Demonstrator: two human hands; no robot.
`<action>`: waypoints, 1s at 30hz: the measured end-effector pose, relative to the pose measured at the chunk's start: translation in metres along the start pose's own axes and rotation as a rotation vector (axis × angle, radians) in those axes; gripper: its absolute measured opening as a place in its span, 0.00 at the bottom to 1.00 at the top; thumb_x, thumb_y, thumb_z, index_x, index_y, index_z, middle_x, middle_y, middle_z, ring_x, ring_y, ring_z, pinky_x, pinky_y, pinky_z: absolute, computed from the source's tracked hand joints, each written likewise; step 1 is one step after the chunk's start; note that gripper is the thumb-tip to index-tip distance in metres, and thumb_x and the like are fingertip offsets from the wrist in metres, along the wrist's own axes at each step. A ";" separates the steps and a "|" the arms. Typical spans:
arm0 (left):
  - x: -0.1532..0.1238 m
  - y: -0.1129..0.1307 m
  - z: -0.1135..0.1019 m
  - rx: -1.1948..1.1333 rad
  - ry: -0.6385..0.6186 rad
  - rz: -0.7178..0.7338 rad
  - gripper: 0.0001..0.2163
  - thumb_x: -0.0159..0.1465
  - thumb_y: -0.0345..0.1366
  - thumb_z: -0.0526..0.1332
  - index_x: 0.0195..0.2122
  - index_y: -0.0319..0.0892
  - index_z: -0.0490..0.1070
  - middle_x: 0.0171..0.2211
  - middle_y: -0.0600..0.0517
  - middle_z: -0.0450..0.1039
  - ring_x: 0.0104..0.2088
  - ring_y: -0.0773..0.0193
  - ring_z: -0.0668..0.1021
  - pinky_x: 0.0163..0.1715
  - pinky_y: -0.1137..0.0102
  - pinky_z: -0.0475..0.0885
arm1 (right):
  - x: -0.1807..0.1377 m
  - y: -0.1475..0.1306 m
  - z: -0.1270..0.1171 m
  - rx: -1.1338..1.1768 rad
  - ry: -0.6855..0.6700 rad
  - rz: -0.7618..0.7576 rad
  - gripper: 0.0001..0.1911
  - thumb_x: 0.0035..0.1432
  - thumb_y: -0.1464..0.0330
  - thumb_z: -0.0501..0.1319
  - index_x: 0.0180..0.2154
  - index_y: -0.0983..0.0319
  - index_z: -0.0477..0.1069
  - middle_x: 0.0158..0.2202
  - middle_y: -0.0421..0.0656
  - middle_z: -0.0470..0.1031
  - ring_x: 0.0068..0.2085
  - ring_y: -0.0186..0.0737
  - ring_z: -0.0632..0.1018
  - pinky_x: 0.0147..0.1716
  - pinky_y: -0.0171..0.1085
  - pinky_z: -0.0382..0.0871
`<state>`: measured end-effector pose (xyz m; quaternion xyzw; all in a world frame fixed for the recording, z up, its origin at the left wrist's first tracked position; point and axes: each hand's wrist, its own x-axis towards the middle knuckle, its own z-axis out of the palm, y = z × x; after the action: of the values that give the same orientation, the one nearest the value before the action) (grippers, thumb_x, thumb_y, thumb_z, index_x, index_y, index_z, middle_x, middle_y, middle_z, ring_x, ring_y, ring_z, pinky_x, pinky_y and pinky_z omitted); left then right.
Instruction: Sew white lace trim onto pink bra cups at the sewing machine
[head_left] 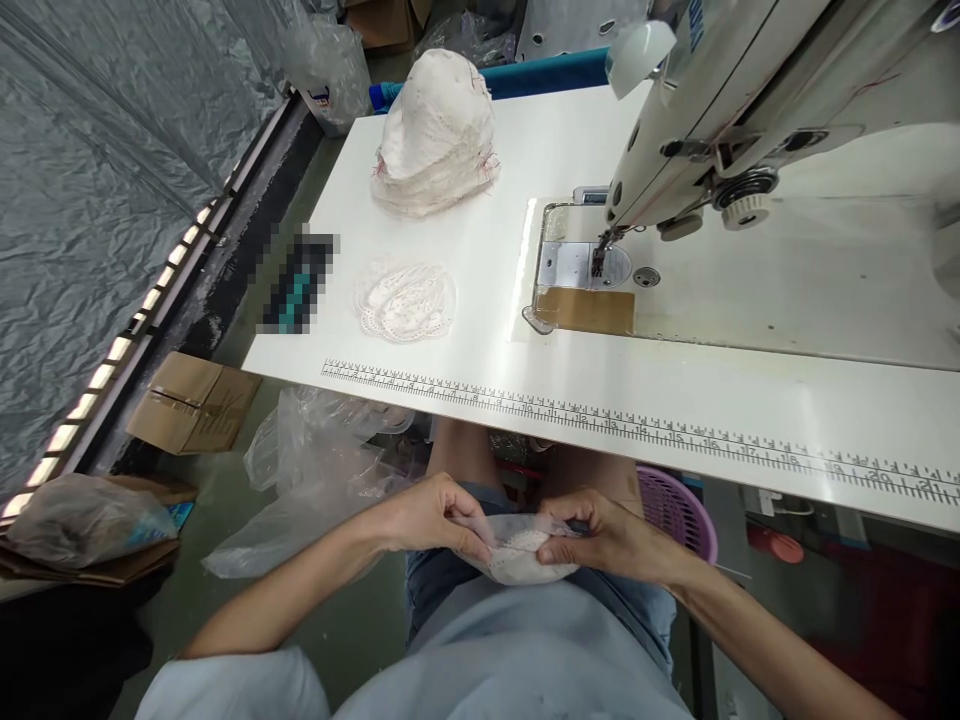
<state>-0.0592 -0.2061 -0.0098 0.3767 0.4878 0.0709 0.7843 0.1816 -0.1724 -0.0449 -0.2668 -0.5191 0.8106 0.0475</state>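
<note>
Over my lap I hold a small white fabric piece with a sheer lace edge (517, 562), gathered between both hands. My left hand (450, 517) pinches its left side between thumb and fingers. On the other side my right hand (589, 535) grips the edge, its thumb lying on top of the cloth. The shape of the piece under my fingers is partly hidden. On the table ahead lies a flat bundle of white lace (406, 302). Behind it stands a heap of stacked white cloth pieces (437, 130) with reddish threads at the rim.
A sewing machine (675, 130) stands on the white table (480, 350) at the right, its needle over the metal plate. A printed ruler (600, 418) runs along the front edge. Below are a purple basket (679, 510), plastic bags (315, 480) and a cardboard box (193, 402).
</note>
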 end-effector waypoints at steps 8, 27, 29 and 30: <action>-0.005 -0.006 -0.002 -0.026 0.045 -0.036 0.10 0.46 0.35 0.71 0.29 0.38 0.79 0.25 0.52 0.78 0.26 0.68 0.78 0.31 0.75 0.72 | -0.007 0.002 0.004 0.087 0.020 -0.007 0.13 0.51 0.61 0.66 0.35 0.63 0.71 0.29 0.39 0.73 0.30 0.34 0.71 0.30 0.31 0.63; 0.003 0.000 0.012 0.082 0.054 -0.026 0.11 0.44 0.38 0.71 0.26 0.36 0.79 0.22 0.54 0.75 0.24 0.69 0.73 0.26 0.77 0.67 | -0.014 0.002 0.008 0.036 0.072 -0.135 0.19 0.52 0.62 0.66 0.40 0.59 0.60 0.32 0.37 0.66 0.33 0.33 0.68 0.31 0.31 0.62; 0.001 0.000 0.010 0.085 0.037 -0.031 0.12 0.44 0.38 0.71 0.28 0.37 0.79 0.25 0.52 0.77 0.26 0.67 0.75 0.28 0.76 0.69 | -0.016 0.002 0.006 -0.026 0.083 -0.161 0.18 0.52 0.62 0.66 0.39 0.59 0.60 0.34 0.38 0.65 0.37 0.34 0.68 0.35 0.32 0.62; 0.001 0.000 0.010 0.092 0.026 -0.029 0.12 0.45 0.38 0.71 0.28 0.37 0.79 0.25 0.52 0.78 0.26 0.66 0.76 0.29 0.76 0.70 | -0.016 0.003 0.006 -0.057 0.083 -0.159 0.18 0.52 0.62 0.66 0.38 0.59 0.60 0.34 0.38 0.64 0.37 0.35 0.68 0.35 0.33 0.62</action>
<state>-0.0504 -0.2105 -0.0079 0.4044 0.5061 0.0417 0.7607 0.1929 -0.1841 -0.0391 -0.2594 -0.5591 0.7775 0.1253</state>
